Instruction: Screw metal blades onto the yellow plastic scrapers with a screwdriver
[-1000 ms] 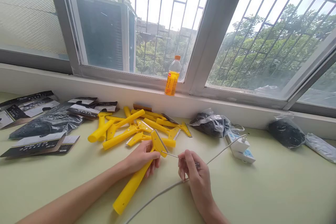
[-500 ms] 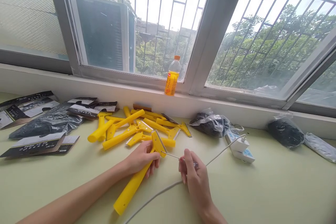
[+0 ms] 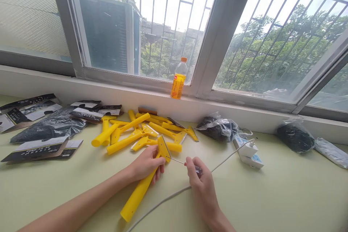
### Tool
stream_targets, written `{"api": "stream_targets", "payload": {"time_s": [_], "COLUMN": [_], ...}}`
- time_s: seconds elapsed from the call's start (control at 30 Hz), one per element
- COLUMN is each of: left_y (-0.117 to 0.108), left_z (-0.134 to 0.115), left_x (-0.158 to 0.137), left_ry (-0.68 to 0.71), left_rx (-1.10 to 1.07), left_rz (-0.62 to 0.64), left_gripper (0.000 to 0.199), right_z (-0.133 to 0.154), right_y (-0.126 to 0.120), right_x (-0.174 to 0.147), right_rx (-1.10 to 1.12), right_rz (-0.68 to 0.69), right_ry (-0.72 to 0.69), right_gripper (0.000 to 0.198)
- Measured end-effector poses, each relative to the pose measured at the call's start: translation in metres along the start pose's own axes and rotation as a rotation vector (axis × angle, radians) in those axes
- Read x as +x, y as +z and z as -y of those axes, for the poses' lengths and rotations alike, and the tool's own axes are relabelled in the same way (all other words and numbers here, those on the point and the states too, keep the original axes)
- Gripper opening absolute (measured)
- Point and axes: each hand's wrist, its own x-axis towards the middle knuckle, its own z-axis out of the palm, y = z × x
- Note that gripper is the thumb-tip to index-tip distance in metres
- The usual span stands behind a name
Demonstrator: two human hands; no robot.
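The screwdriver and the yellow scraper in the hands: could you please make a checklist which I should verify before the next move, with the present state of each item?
1. Left hand grips the yellow scraper close to its head: ok.
2. Right hand holds the screwdriver by its handle: ok.
3. Screwdriver shaft points at the scraper head: ok.
4. Tip seated in a screw: cannot tell; this detail is too small.
5. Cable free of the right hand: cannot tell; it passes behind the hand in this view, and any contact is hidden.
6. Other yellow scrapers well away from the scraper head: not ok; they lie close behind it.
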Motion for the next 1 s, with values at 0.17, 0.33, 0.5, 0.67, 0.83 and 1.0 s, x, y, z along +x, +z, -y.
{"api": "stream_targets", "payload": {"time_s": [0.17, 0.33, 0.5, 0.67, 0.83, 1.0], "left_y": [0.0, -0.001, -0.001, -0.001, -0.002, -0.003], "left_z": [-0.001, -0.001, -0.001, -0.002, -0.002, -0.001], "left_x": [0.0, 0.0, 0.001, 0.002, 0.002, 0.002], "left_ry": [0.0, -0.007, -0.009, -0.013, -0.02, -0.011], "left_rx": [-0.009, -0.008, -0.01, -0.018, -0.022, -0.025], "left_rz": [-0.009, -0.018, -0.031, -0.033, -0.033, -0.034], "left_gripper": [0.01, 0.011, 0.01, 0.011, 0.01, 0.008], "right_z": [-0.002, -0.003, -0.005, -0.006, -0.007, -0.01], "right_y": [-0.001, 0.0, -0.001, -0.001, -0.001, -0.001], "right_x": [0.001, 0.001, 0.0, -0.001, 0.0, -0.001], "right_rx": [0.043, 0.013, -0.026, -0.076, -0.111, -0.139], "right_rz": [0.012, 0.013, 0.052, 0.058, 0.063, 0.08], "right_ry": [0.043, 0.016, -0.018, -0.033, -0.051, -0.105], "right_gripper": [0.058, 0.058, 0.058, 0.057, 0.056, 0.053]}}
